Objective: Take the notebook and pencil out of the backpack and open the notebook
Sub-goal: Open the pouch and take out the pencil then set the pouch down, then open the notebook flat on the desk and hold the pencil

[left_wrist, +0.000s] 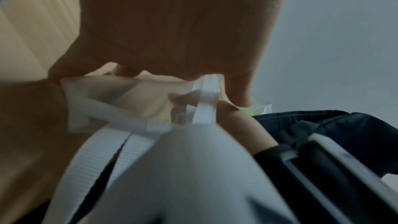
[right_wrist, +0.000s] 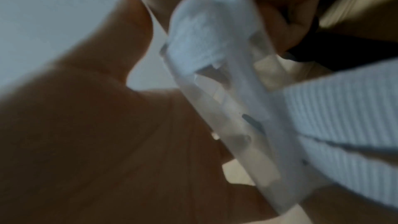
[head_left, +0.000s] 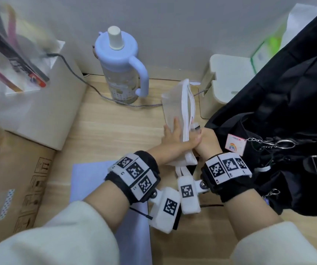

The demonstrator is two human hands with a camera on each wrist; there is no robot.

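Observation:
A black backpack lies on the right of the wooden desk, and its dark fabric shows in the left wrist view. Just left of its opening, both hands hold a white translucent pouch. My left hand grips it, fingers laid along its left face and thumb round the other side. My right hand is curled on the pouch's right edge, beside the left thumb. Both wrist views show the pouch blurred against the palms. A closed lavender notebook lies flat under my left forearm. No pencil is visible.
A lavender bottle with a handle stands at the back, with a braided cable running past it. A white box and a cardboard box line the left side. A white holder stands behind the backpack. A tag on a chain hangs from it.

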